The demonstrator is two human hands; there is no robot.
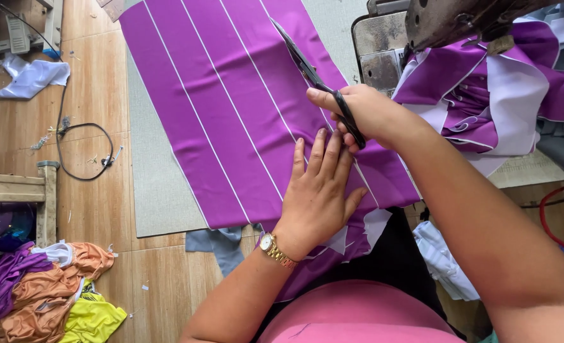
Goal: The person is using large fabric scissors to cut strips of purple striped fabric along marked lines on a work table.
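A purple cloth [231,114] with thin white stripes lies spread on a grey table [152,184]. My left hand [317,190] presses flat on the cloth near its front edge, fingers together, a gold watch on the wrist. My right hand [358,114] grips the black handles of a pair of scissors [307,67], whose blades point up and left along a white stripe.
A sewing machine [422,32] stands at the upper right, with purple and white cloth pieces [491,95] piled beside it. On the wooden floor lie a black cable [85,149], a white rag [31,76] and a heap of orange, yellow and purple fabric [47,292].
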